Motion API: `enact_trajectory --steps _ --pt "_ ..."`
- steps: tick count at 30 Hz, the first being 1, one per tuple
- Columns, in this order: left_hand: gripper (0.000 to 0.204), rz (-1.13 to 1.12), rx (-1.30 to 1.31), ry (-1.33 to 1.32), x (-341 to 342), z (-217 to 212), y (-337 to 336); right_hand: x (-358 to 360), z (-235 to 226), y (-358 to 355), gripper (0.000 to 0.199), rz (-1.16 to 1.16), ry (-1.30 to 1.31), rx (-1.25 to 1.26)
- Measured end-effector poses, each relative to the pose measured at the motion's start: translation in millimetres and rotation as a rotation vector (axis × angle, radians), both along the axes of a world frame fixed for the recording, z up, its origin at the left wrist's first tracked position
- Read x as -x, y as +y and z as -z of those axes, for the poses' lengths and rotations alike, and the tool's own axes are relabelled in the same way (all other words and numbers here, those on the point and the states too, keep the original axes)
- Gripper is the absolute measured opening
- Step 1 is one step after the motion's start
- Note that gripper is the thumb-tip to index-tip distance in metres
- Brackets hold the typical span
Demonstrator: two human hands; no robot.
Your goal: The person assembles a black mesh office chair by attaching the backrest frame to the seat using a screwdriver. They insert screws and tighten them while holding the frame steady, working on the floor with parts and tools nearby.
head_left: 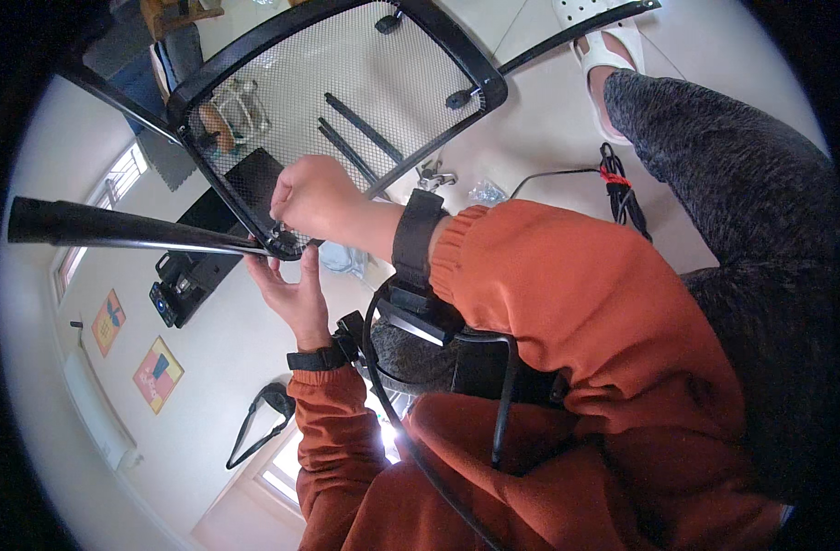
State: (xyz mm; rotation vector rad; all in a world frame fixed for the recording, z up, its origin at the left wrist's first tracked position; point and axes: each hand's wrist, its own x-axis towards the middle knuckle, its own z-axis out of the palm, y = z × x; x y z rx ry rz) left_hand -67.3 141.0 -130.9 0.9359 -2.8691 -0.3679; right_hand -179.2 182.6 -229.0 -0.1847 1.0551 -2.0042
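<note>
A black metal-framed mesh panel [296,69] with rounded corners is tilted in front of me, with black tubes reaching out from its corners. One thick black tube leg [117,227] points left from the corner nearest my hands. My left hand [293,296] grips that corner, its thumb on the near side and its other fingers partly hidden behind the leg. Above it, my right hand [321,204] is closed, thumb and fingers pinched together over the corner fitting [280,241]. Whatever lies between those fingertips is too small to make out. Black knobs [459,98] sit at other corners of the panel.
Two loose black tubes [363,129] lie on the floor, seen through the mesh. Metal fittings [434,174] and a clear plastic bag [487,191] are beside the panel. A bundled black cable [614,179] lies near my white shoe [613,46]. Another cable hangs across my lap.
</note>
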Motion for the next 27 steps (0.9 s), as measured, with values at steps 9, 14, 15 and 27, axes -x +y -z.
enact_trajectory --steps 9,14,15,27 --pt "0.079 0.017 -0.023 -0.002 1.2 -1.1 0.3 -10.1 -14.1 4.4 0.012 0.170 -0.008 -0.016" --pt "0.080 0.023 -0.022 0.017 1.4 -0.6 0.2 -6.3 -19.1 1.8 0.010 0.131 0.013 0.013" --pt "0.080 0.028 -0.019 0.022 1.5 -0.7 0.1 -5.9 -19.5 1.4 0.010 0.120 -0.005 0.023" --pt "0.078 -0.004 0.021 0.020 -0.1 0.9 0.7 3.6 -9.0 -10.1 0.014 -0.275 -0.046 0.222"
